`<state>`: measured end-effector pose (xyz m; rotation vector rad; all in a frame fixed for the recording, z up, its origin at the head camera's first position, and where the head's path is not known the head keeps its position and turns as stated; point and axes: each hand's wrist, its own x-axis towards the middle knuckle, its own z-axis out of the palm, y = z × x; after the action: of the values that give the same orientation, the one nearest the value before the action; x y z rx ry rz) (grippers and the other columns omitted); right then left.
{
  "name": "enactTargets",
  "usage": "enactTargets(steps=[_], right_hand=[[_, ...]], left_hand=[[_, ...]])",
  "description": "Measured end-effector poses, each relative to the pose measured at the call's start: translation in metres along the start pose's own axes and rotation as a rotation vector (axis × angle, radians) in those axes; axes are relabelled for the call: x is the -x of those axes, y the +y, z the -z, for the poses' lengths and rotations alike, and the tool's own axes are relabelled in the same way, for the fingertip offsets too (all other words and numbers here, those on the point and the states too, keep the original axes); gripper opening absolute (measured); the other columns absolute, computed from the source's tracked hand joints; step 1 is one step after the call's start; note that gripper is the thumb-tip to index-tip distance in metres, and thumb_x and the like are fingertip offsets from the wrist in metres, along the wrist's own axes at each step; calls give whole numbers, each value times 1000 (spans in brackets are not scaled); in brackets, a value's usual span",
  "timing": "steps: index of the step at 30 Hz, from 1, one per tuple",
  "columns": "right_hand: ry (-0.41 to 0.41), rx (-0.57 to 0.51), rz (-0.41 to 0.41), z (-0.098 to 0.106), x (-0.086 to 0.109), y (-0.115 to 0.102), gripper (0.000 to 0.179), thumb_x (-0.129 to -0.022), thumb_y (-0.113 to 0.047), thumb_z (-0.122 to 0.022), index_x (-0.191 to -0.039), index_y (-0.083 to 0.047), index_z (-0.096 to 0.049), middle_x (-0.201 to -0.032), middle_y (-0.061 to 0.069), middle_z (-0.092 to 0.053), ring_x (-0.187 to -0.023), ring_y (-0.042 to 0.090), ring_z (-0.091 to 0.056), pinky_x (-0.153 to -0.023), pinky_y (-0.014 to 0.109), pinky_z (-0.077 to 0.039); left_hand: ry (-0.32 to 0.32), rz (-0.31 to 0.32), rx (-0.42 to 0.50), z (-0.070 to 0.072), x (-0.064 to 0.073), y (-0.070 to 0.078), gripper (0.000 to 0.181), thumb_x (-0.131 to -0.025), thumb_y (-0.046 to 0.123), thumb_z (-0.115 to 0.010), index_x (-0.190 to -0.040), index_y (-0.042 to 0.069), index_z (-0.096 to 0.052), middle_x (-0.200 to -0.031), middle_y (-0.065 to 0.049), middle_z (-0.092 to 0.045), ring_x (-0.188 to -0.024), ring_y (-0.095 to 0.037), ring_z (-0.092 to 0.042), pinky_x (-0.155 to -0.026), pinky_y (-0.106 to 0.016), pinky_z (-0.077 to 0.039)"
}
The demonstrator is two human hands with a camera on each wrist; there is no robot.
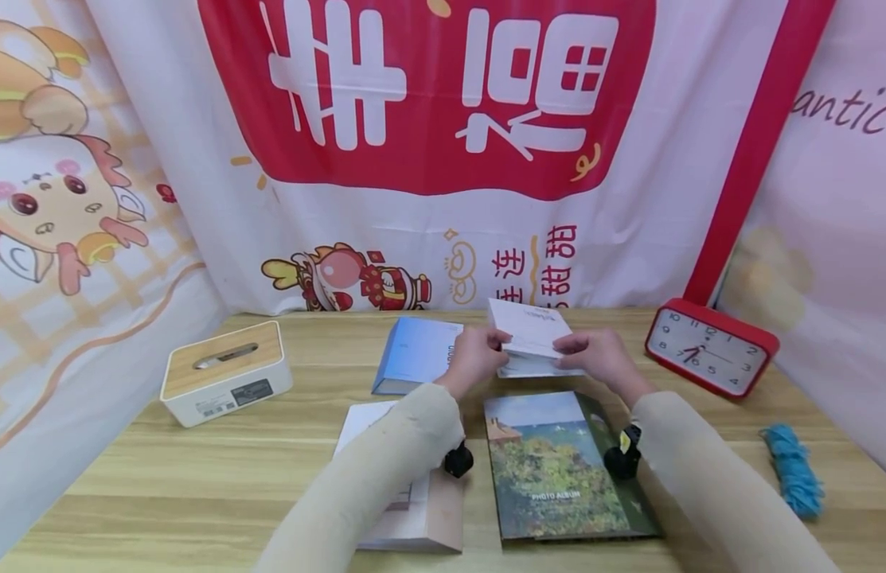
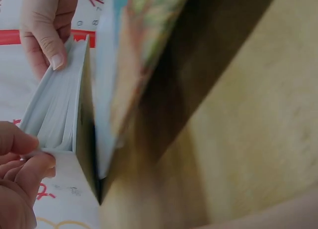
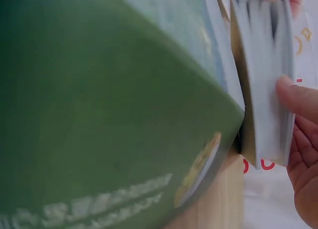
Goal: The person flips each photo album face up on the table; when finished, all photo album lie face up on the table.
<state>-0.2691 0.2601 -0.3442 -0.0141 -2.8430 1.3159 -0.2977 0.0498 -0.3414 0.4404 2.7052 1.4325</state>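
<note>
The white album (image 1: 528,328) is bound in smooth card, its thin pages (image 2: 54,110) plastic-looking. The table (image 1: 127,493) is surfaced in smooth grained wood. The tissue box (image 1: 226,393) is made of plastic, topped with wood; the clock (image 1: 708,346) is cased in smooth plastic. Rough, fibrous yarn (image 1: 794,469) and creased cloth curtain (image 1: 435,239) are seen.

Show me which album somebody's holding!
The rear white album, right of the blue album: the left hand and right hand grip it. Neither holds that one, the pale front-left album or the painted album.
</note>
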Motion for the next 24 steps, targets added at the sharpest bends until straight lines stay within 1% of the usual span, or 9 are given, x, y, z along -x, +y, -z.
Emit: enactTargets(steps=[3,6,11,16,18,19,22,24], right_hand=[[3,13,21,0,-2,4,33,-77,-12,-74,-109,-6,-68,-108,13,-67,-103,27,-60,-89,42,-48],[3,24,39,0,-3,9,34,-76,-11,-74,-108,-4,-68,-107,13,-68,-101,26,-61,-88,41,-49],[-25,41,29,-1,-4,12,35,-74,-10,-75,-108,-3,-67,-107,14,-67,-101,26,-61,-87,41,-50],[-115,30,-55,-1,-3,11,41,-77,-11,-72,-116,-8,-63,-118,13,-63,-111,29,-56,-94,45,-45],[-142,17,-92,-1,-3,11,43,-78,-11,-71,-119,-9,-61,-121,13,-60,-115,29,-54,-97,47,-43],[-152,12,-97,0,-3,11,43,-78,-11,-70,-120,-9,-60,-123,13,-60,-116,30,-53,-97,47,-42],[-157,16,-98,0,-4,11,44,-79,-9,-69,-121,-7,-59,-124,14,-59,-117,31,-52,-98,48,-41],[-161,29,-94,0,-4,11,43,-79,-9,-68,-121,-7,-59,-124,15,-59,-117,31,-52,-98,47,-42]], left_hand=[[10,64,79,-6,2,1,31,-76,-5,-66,-101,12,-71,-99,-3,-67,-85,-12,-58,-68,-23,-52],[24,92,117,-11,3,1,31,-76,-6,-66,-101,12,-70,-100,-4,-67,-86,-12,-59,-68,-23,-53],[32,80,93,-18,2,-5,30,-75,-7,-65,-100,10,-70,-100,-5,-67,-83,-12,-58,-64,-21,-51],[51,100,77,-24,3,-12,32,-74,-8,-64,-101,9,-70,-103,-6,-68,-84,-11,-58,-61,-20,-49],[57,117,81,-25,3,-14,32,-75,-8,-64,-102,9,-70,-104,-6,-68,-86,-11,-59,-64,-20,-50],[59,122,85,-26,3,-14,32,-75,-8,-64,-102,10,-70,-105,-6,-68,-87,-11,-59,-65,-20,-51],[53,136,111,-27,3,-14,33,-75,-8,-64,-102,10,-69,-104,-6,-68,-90,-12,-61,-70,-22,-53],[40,148,123,-26,2,-14,34,-75,-7,-65,-103,11,-69,-103,-5,-68,-90,-13,-61,-71,-23,-53]])
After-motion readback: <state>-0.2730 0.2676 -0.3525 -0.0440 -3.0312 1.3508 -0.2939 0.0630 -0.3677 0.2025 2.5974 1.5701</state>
